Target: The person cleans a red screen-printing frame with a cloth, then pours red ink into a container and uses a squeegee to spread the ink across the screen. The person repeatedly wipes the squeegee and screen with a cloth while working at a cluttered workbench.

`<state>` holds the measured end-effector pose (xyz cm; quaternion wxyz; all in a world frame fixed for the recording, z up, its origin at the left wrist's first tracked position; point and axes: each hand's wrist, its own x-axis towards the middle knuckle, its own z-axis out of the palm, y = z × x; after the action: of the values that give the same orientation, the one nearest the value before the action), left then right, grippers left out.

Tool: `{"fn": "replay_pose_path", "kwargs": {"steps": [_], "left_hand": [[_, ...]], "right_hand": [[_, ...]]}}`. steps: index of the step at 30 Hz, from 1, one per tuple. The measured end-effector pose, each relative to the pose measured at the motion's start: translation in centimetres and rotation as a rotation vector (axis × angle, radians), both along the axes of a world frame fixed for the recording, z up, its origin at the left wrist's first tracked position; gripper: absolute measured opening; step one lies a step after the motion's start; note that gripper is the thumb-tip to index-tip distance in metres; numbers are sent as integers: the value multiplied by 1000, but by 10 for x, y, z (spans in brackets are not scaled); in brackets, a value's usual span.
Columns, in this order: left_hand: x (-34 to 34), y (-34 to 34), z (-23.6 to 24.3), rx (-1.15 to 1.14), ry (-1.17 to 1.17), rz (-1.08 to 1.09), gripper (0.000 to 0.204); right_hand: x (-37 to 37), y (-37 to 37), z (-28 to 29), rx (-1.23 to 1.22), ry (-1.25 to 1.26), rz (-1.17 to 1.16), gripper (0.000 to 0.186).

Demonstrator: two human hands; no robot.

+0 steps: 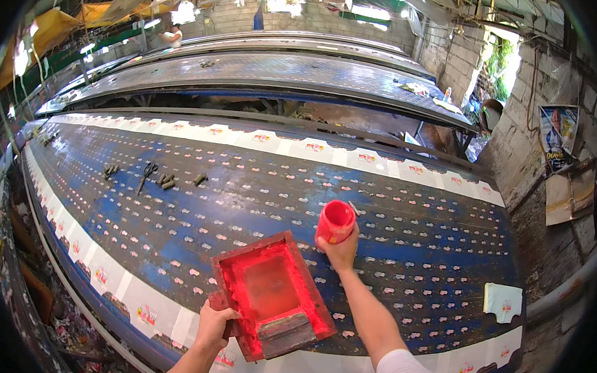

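My left hand [213,325] is closed round the handle at the lower left of a wooden screen-printing frame [314,286]. The frame is held tilted above the long table, its mesh [269,286] smeared with red ink. Inside, along the near edge, lies a squeegee [284,333] with a worn wooden grip. My right hand [344,250] grips a red tub [336,223] to the right of the frame, beyond its far corner. The tub is uncovered at the top and red inside; how much ink it holds I cannot tell.
White printed cloth pieces [121,286] line the edges of the dark blue-stained table [243,204]. Scissors [147,174] and small dark rolls [167,181] lie at left. Folded white cloth [503,303] rests at right. More long tables [270,73] and a person [174,37] are farther back.
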<state>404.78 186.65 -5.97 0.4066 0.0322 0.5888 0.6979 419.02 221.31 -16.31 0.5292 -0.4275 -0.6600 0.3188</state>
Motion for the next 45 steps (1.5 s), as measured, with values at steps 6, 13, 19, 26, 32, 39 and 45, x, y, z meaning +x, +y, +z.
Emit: {"fn": "replay_pose_path", "kwargs": {"steps": [6, 13, 19, 26, 32, 39, 45], "left_hand": [[71, -73, 27, 26, -40, 48, 48], [168, -212, 35, 38, -34, 201, 48], [248, -337, 51, 15, -54, 537, 48], [300, -448, 57, 43, 55, 853, 48], [328, -522, 60, 58, 75, 1064, 46], [318, -599, 55, 91, 72, 1247, 46], [250, -675, 26, 115, 105, 1294, 47]], "right_hand": [[91, -122, 19, -12, 20, 155, 105], [165, -252, 38, -96, -18, 379, 107], [162, -354, 32, -206, 18, 659, 107], [122, -463, 49, -264, 56, 983, 103], [80, -541, 48, -228, -25, 1171, 108], [16, -649, 51, -171, 59, 1419, 110], [-73, -741, 26, -185, 95, 1523, 104]]}}
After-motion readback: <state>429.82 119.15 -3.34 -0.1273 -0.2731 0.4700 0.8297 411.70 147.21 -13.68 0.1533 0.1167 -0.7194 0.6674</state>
